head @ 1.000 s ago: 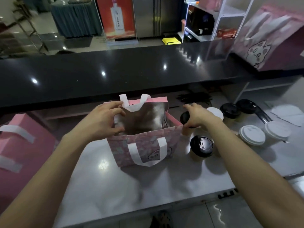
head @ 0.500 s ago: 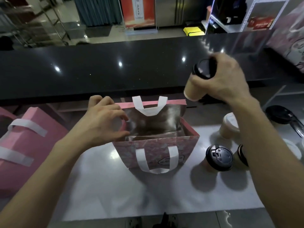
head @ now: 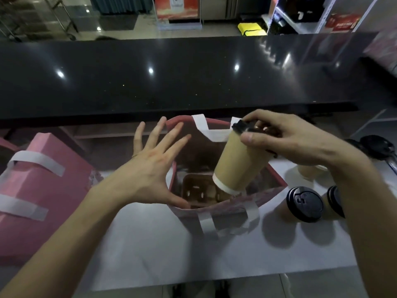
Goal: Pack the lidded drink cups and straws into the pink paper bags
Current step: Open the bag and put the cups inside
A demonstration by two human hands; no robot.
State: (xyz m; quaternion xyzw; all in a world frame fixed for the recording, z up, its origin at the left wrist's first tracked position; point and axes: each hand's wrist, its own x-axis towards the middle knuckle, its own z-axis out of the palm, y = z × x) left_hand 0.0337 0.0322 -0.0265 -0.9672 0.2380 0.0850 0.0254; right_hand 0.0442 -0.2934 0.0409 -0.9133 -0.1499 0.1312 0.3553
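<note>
An open pink paper bag [head: 272,195] with white handles stands on the white counter in front of me. A cardboard cup carrier [head: 198,191] lies at its bottom. My right hand [head: 285,138] grips a tan paper cup [head: 238,166] by its black lid, tilted, with its base inside the bag's mouth. My left hand [head: 150,166] is spread with straight fingers against the bag's left rim, thumb along the front edge. More cups with black lids [head: 305,204] stand right of the bag.
Another pink bag [head: 40,190] with white handles stands at the left. A raised black counter [head: 171,82] runs across behind the bag. More cups and dark lids [head: 376,145] sit at the far right. The white counter's front edge [head: 193,282] is close to me.
My right hand picked a black-lidded cup from the counter, lifted it above the bag, then lowered it into the bag's mouth. My left hand let go of the rim and spread open.
</note>
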